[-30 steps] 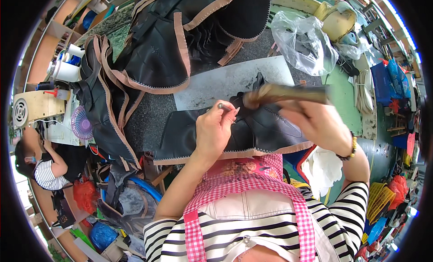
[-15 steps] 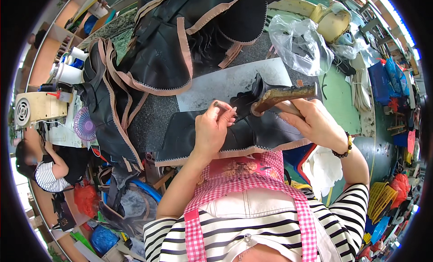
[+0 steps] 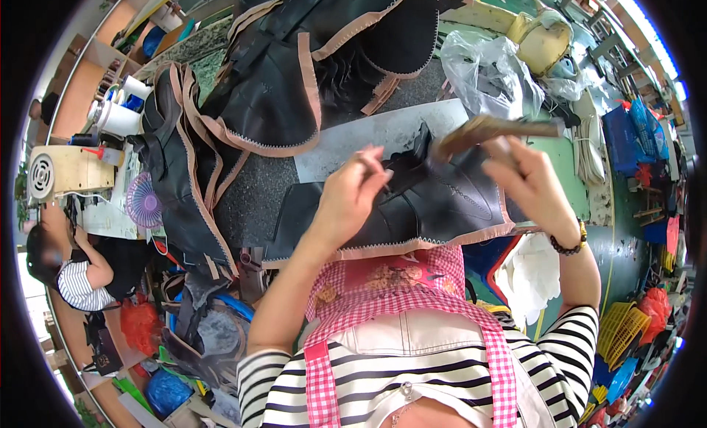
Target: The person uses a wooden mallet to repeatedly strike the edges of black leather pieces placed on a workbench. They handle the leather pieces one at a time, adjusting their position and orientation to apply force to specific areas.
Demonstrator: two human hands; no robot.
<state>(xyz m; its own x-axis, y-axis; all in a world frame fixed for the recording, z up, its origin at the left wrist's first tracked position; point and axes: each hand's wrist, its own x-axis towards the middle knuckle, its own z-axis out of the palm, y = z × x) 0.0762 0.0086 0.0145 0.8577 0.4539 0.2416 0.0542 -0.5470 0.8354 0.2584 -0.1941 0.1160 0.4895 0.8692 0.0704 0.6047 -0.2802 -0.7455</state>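
A black leather piece (image 3: 456,200) with a zigzag-stitched tan edge lies across the bench in front of me. My left hand (image 3: 347,203) is closed round a thin metal rod, looking like a punch, held low over the leather; most of it is hidden by the fingers. To the right, my right hand (image 3: 534,181) grips a hammer (image 3: 479,136) with a long brown, worn head, smeared by motion and raised above the leather. Its handle is mostly hidden by the hand. Black straps (image 3: 420,144) lie beyond the left fingertips, on a pale board (image 3: 339,150).
Stacked black leather pieces (image 3: 272,97) with tan edges fill the far and left bench. A clear plastic bag (image 3: 490,71) lies at the far right, near a yellowish container (image 3: 541,41). A purple fan (image 3: 144,200) stands left; a seated person (image 3: 85,270) is beyond.
The hammer has lifted and swung rightward with my right hand. My left hand stays near the same spot with the rod, its fingers slightly shifted.
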